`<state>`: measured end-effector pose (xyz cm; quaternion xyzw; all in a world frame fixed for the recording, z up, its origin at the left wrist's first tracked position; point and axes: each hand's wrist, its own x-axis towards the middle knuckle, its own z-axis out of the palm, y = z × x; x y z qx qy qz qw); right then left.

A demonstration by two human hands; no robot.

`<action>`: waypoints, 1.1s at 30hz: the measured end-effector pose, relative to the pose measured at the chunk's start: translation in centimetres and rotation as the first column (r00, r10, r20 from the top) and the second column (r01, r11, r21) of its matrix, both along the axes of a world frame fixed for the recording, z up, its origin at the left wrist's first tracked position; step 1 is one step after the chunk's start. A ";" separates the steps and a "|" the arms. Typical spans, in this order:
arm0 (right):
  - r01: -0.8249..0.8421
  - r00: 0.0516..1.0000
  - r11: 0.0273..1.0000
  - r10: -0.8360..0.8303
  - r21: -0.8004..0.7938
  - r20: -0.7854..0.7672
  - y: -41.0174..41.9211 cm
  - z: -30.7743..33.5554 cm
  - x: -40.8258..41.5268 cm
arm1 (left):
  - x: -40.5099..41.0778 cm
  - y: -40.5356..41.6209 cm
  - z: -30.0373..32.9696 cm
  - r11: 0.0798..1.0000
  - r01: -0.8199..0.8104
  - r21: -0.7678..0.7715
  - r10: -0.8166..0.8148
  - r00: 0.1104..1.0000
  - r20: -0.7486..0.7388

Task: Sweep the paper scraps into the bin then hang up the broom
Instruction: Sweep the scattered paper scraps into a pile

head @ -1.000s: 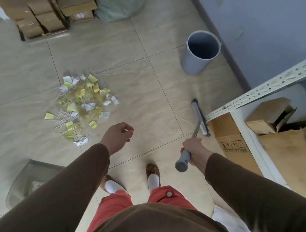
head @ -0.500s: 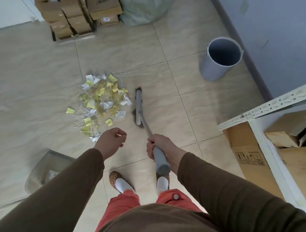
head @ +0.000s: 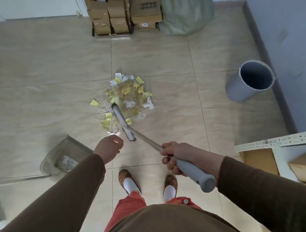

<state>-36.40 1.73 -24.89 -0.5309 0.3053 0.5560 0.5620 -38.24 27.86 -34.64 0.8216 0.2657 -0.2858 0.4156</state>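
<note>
Right hand (head: 176,157) grips the broom (head: 123,121) handle, head in the paper scraps (head: 125,96) (1 pile); left hand (head: 109,148) loosely curled, apparently empty.

Broom head (head: 123,123) covers part of the paper scraps (head: 125,96) beyond the right hand's fingers (head: 169,158); bristles not visible. Dustpan (head: 64,155) just left of left hand (head: 109,148), blurred, contents unreadable, near edge hidden by sleeve. Box labels far beyond fingertips too small to read. Shelf frame (head: 287,140) cut off at right edge.
</note>
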 end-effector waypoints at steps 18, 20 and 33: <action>-0.351 0.927 0.919 0.368 -0.179 0.070 17.6 -5.6 15.9 | -4.9 12.9 -2.7 0.988 -0.149 -0.031 0.149 0.989 -0.014; -0.309 0.942 0.933 0.328 -0.186 0.078 18.6 -4.8 15.3 | -4.6 14.2 -2.7 0.987 -0.154 -0.049 0.154 0.988 -0.004; -0.053 0.998 0.999 0.053 0.001 -0.020 24.1 -0.2 9.1 | -1.6 21.7 0.0 0.980 -0.190 -0.061 0.196 0.975 0.105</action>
